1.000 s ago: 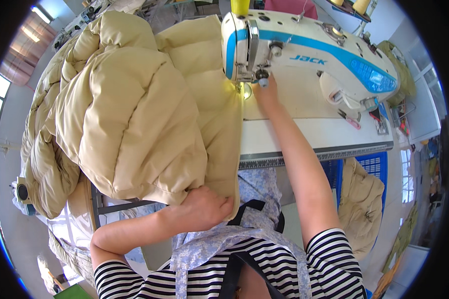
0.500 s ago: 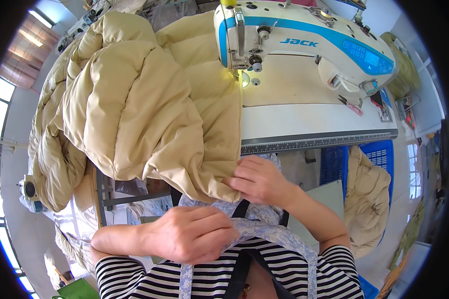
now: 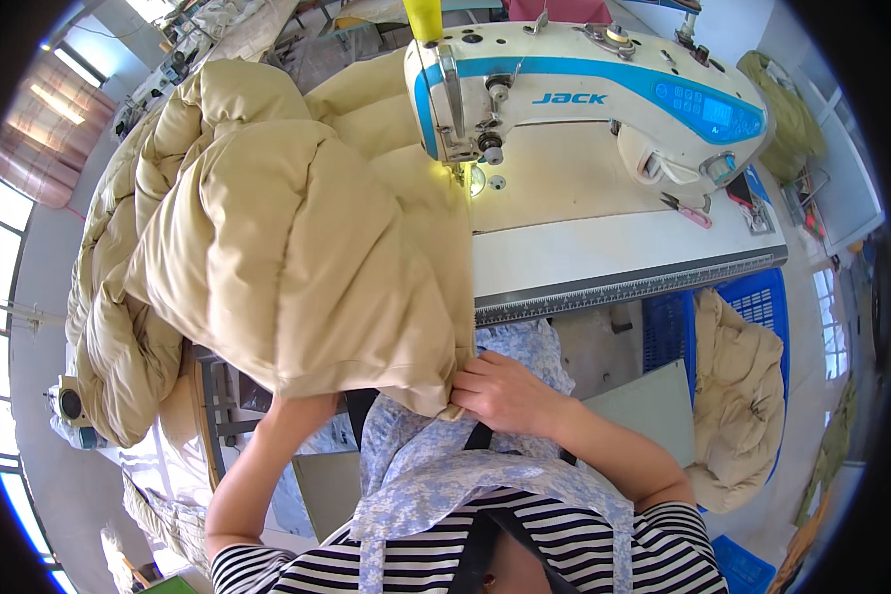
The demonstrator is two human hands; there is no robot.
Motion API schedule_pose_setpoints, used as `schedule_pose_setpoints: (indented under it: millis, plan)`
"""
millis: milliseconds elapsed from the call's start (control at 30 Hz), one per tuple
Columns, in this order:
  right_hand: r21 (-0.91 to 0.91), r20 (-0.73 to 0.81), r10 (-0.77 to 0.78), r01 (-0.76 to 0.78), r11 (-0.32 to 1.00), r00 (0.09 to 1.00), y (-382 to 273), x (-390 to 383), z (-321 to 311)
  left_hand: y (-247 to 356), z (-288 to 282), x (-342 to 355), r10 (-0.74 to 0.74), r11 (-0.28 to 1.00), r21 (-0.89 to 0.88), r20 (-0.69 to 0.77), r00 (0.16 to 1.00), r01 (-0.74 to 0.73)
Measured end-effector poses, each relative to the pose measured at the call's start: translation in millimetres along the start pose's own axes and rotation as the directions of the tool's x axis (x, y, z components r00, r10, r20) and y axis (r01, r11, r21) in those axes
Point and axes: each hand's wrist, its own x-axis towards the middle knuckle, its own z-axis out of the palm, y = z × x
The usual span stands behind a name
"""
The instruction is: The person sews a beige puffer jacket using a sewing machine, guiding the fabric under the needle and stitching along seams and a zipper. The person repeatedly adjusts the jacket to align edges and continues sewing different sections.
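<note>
A beige quilted, padded garment (image 3: 238, 238) spreads over the left of the sewing table and hangs off its front edge. Its straight right edge runs up to the lit needle area of a white and blue sewing machine (image 3: 564, 89). Close to my lap, my right hand (image 3: 505, 392) is closed on the garment's lower corner, fingertips pinching the edge. My left hand (image 3: 305, 408) reaches beneath the hanging front part; only its wrist end shows, and the fingers are hidden by the padded fabric.
Pink-handled snips (image 3: 695, 212) lie on the table's right side. A ruler strip (image 3: 624, 289) lines the front edge. To the right, a blue crate (image 3: 762, 297) holds more beige fabric (image 3: 733, 396). A yellow thread cone (image 3: 424, 20) tops the machine.
My left hand has gone from in front of my chest to the left and under the garment, whose front part now bulges. My right hand keeps its pinch. The view has shifted slightly.
</note>
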Motion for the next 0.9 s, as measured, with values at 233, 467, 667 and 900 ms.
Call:
schedule_pose_setpoints:
  millis: [233, 467, 667, 900]
  plan:
    - [0.039, -0.041, -0.010, 0.012, 0.999, 0.999, -4.0, 12.6, -10.3, 171.6, -121.7, 71.5, 0.449, 0.757, -0.212, -0.518, 0.728, -0.618]
    - [0.275, 0.088, 0.094, -0.115, 0.955, 0.992, 7.8, -13.7, -23.7, 43.0, -9.9, 168.4, 0.277, 0.960, 0.076, -0.410, 0.869, -0.270]
    - [0.802, 0.123, 0.809, -0.538, 0.260, 0.575, 15.5, -7.9, -2.0, 60.3, -14.1, 152.8, 0.219, 0.974, 0.134, -0.348, 0.912, -0.182]
    - [0.819, 0.446, 0.646, -0.573, -0.016, 0.620, 29.0, -10.3, -3.0, 53.8, -39.0, 156.4, 0.586, 0.810, 0.144, -0.241, 0.773, -0.569]
